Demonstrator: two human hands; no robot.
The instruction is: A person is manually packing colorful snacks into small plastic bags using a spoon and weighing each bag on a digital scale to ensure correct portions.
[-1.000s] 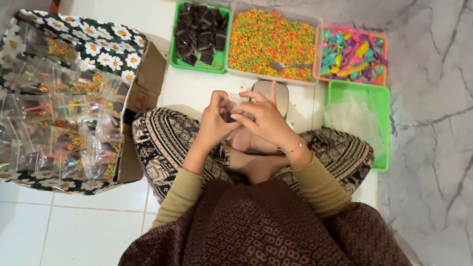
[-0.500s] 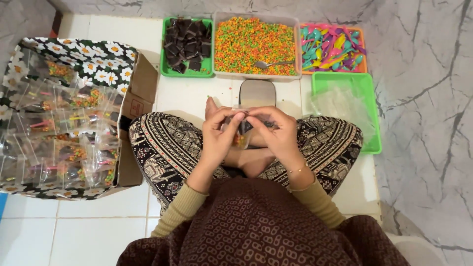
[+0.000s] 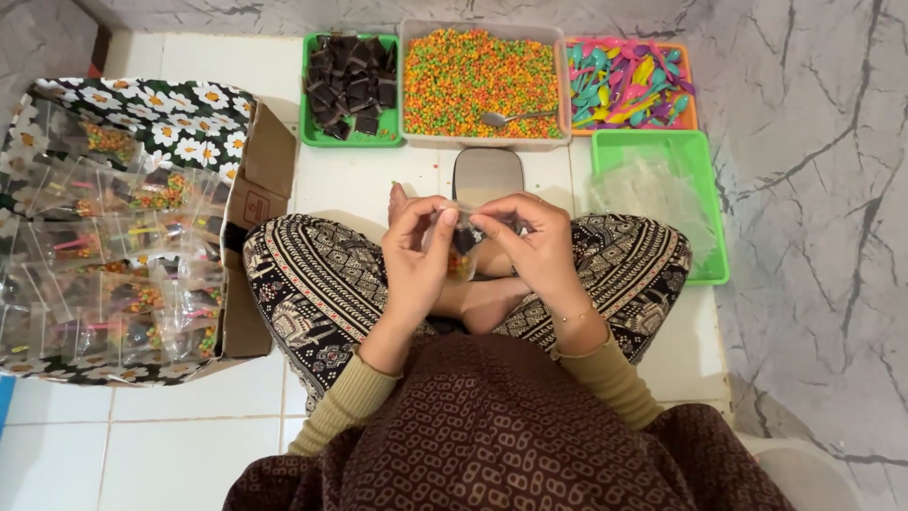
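Both hands pinch a small clear packet (image 3: 461,248) w/ dark piece & coloured bits inside, held over the lap: left hand (image 3: 416,254) grips its left top edge, right hand (image 3: 532,248) the right. Scale (image 3: 487,174) sits just ahead; tub of coloured sprinkles (image 3: 478,80) w/ spoon (image 3: 515,116) beyond, box of filled packets (image 3: 113,222) at left.

Bare white floor (image 3: 359,180) lay open ahead of the crossed legs (image 3: 322,284), hemmed by a row of trays (image 3: 352,142) beyond, a packed cardboard box (image 3: 248,203) at left and a green tray (image 3: 719,255) at right.
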